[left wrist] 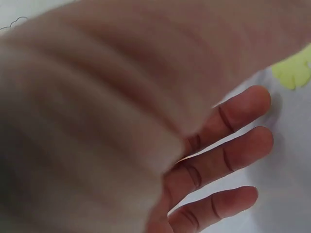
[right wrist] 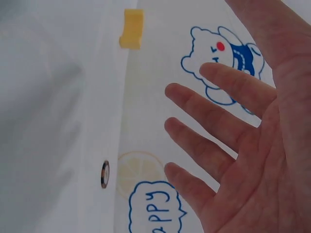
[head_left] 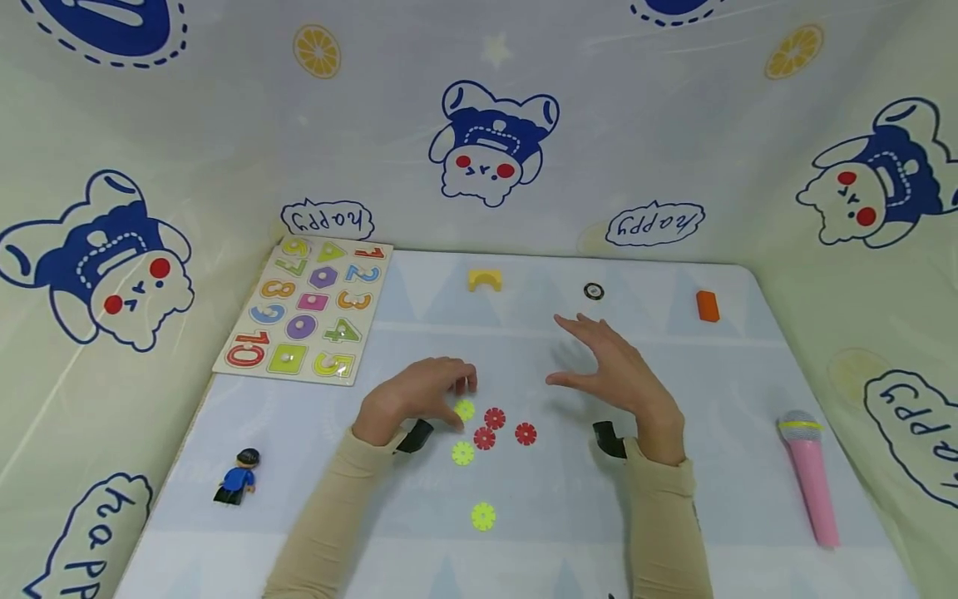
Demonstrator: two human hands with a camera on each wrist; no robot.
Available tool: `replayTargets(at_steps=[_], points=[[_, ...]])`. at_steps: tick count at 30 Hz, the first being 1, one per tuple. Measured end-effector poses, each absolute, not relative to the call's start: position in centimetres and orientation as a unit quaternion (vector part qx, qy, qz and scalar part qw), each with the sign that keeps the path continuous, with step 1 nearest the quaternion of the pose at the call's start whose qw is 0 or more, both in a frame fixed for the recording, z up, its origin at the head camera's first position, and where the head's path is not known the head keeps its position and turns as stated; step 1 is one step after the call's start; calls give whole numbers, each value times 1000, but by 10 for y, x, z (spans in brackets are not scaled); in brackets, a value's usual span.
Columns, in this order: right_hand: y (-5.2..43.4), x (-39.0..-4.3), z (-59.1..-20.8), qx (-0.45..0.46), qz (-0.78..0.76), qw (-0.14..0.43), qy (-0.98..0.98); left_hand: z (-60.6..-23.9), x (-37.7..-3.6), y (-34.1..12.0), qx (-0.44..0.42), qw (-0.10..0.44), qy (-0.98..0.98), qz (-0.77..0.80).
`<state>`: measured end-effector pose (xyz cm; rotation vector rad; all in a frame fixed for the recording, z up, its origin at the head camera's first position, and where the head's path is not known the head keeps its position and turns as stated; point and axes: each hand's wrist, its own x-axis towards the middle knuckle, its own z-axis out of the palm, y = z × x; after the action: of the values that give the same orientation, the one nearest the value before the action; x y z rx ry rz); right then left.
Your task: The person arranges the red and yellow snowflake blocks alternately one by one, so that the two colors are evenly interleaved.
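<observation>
My left hand [head_left: 419, 395] hovers at the upper left of a loose group of notched discs, its thumb and fingers spread around a yellow-green disc [head_left: 465, 410]. In the left wrist view, the fingers [left wrist: 243, 153] are loosely extended, and part of a yellow-green disc [left wrist: 294, 70] shows beyond them. Three red discs [head_left: 526, 433] lie just right of that hand, and two more yellow-green discs [head_left: 483, 516] lie nearer the person. Raised over the table to the right, my right hand [head_left: 617, 366] has its fingers apart and holds nothing; a small round black-rimmed piece [head_left: 594, 291] lies beyond its fingertips.
A number-and-shape puzzle board [head_left: 355, 333] lies at the back left, a toy figure [head_left: 238, 477] at the left. Along the back are a yellow arch block [head_left: 485, 279] and an orange block [head_left: 707, 305]. A pink toy microphone [head_left: 814, 487] lies near the right edge. Printed cloth surrounds the table.
</observation>
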<state>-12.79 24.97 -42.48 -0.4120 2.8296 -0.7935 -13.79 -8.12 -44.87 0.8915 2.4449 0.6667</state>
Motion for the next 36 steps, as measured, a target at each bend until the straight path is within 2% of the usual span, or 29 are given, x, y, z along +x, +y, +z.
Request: replayTargets(at_steps=[12, 20, 30, 36], points=[[222, -119, -435, -201, -269, 108, 936, -453, -135, -70, 288, 241, 900, 222], [205, -96, -453, -253, -242, 186, 918, -452, -135, -70, 296, 230, 901, 219], [210, -83, -461, -270, -228, 161, 922, -452, -138, -72, 286, 225, 903, 228], [210, -82, -461, -285, -208, 147, 924, -449, -155, -73, 282, 215, 905, 234]])
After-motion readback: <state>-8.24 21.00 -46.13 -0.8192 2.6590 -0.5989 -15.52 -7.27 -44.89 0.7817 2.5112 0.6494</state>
